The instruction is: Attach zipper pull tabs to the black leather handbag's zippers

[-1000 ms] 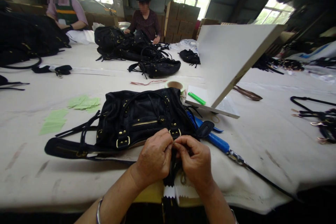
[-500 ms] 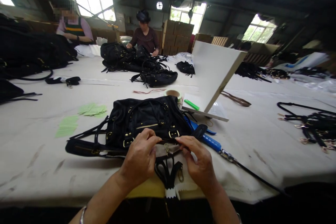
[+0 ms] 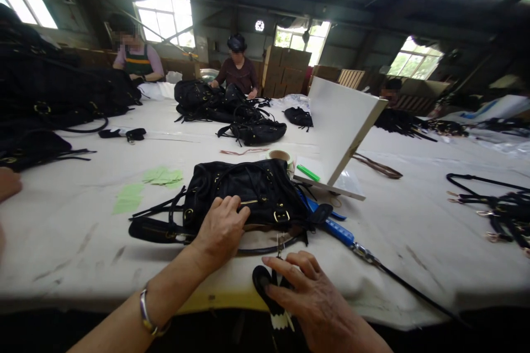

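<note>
A black leather handbag (image 3: 244,190) with gold buckles and a zip lies on the white table (image 3: 414,231) in front of me. My left hand (image 3: 219,229) rests flat on the bag's near edge, fingers spread over the leather. My right hand (image 3: 304,292) lies at the table's front edge, its fingers on a black strap (image 3: 265,289) with a white tag that hangs over the edge. A thin black cord (image 3: 269,248) and a small metal clasp run between the bag and my right hand.
A blue-handled tool (image 3: 337,230) lies right of the bag, beside a tilted white board (image 3: 343,127), a tape roll (image 3: 280,155) and green paper slips (image 3: 161,176). Two people work at the far side with more black bags (image 3: 232,110). Straps (image 3: 501,204) lie at right.
My hands have come apart: the left moved up onto the bag, the right dropped to the strap at the table's edge. The camera has tilted up.
</note>
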### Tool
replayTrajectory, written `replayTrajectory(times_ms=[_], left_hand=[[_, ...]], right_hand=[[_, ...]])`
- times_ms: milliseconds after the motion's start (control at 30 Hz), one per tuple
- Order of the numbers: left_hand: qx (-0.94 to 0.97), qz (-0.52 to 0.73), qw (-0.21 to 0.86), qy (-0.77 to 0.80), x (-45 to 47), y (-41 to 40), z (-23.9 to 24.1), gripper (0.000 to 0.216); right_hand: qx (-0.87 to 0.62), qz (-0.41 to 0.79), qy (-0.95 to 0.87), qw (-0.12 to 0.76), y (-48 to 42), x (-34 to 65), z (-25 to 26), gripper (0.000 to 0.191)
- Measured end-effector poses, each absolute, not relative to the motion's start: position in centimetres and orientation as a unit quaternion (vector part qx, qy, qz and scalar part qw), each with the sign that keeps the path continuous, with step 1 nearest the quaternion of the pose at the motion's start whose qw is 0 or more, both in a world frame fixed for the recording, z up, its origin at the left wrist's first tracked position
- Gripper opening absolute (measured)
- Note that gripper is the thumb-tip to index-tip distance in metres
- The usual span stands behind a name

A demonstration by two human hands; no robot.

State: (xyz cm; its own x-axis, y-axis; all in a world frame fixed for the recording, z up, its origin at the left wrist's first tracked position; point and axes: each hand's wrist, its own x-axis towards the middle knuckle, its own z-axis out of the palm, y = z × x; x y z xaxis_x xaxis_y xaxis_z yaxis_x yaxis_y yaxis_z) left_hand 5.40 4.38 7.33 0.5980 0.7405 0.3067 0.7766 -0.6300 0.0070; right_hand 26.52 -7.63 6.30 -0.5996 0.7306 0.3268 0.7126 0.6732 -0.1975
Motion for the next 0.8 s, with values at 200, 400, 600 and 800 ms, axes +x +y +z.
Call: replayTrajectory(times_ms=[200,400,600,800], left_hand=[[-0.915,-0.085,0.109,-0.379,5.5,5.8,8.4,0.02],[-0.9,-0.144,0.157,-0.381,4.6,7.1,12.3,0.016],[-0.896,-0.138,0.175,-0.384,4.4,7.9,15.6,0.013],[-0.896,-0.143,0.174,-0.382,4.8,7.9,16.4,0.014]], right_hand=[[-0.405,0.016,-0.868,0.286,-6.6,27.4,5.6,0.021],[-0.457,0.035,-0.811,0.365,-5.2,27.3,7.8,0.007],[-0.585,-0.073,-0.775,0.228,-2.8,24.7,9.2,0.008],[-0.65,-0.122,-0.748,0.065,-0.8,22.0,9.7,0.006]])
